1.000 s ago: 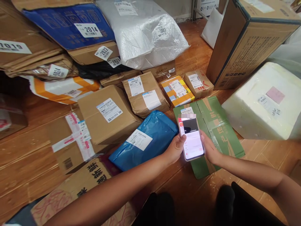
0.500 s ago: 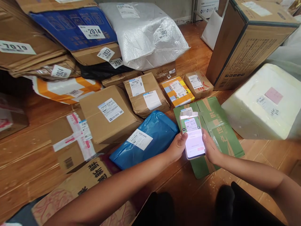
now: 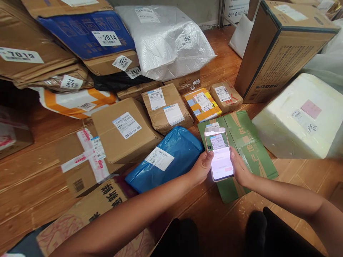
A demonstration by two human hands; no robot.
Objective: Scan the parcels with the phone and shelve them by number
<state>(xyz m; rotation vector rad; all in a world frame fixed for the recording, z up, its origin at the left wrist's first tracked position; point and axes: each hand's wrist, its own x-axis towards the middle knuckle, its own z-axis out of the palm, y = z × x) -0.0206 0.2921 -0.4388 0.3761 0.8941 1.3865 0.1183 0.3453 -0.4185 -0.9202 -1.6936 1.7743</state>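
A smartphone (image 3: pixel 221 162) with a lit screen is held upright between both hands, over a green cardboard box (image 3: pixel 248 150) on the floor. Its screen shows a camera picture of a shipping label above a pale form. My left hand (image 3: pixel 201 166) is closed round the phone's left edge, thumb at the side of the screen. On the right edge, my right hand (image 3: pixel 240 167) grips it with the fingers partly hidden behind. The box's own white label (image 3: pixel 212 125) peeks out just above the phone. Left of the phone lies a blue plastic parcel (image 3: pixel 166 160) with a white label.
Several brown cartons (image 3: pixel 125 130) stand at left, with a small orange parcel (image 3: pixel 203 104) farther back. A silver bubble bag (image 3: pixel 166 43) tops a stack behind. On the right are a tall carton (image 3: pixel 278 53) and a white foam box (image 3: pixel 302 114). Wooden floor (image 3: pixel 302 175) shows between.
The view has shifted very slightly. Both hands and the phone stay in nearly the same place over the green box.
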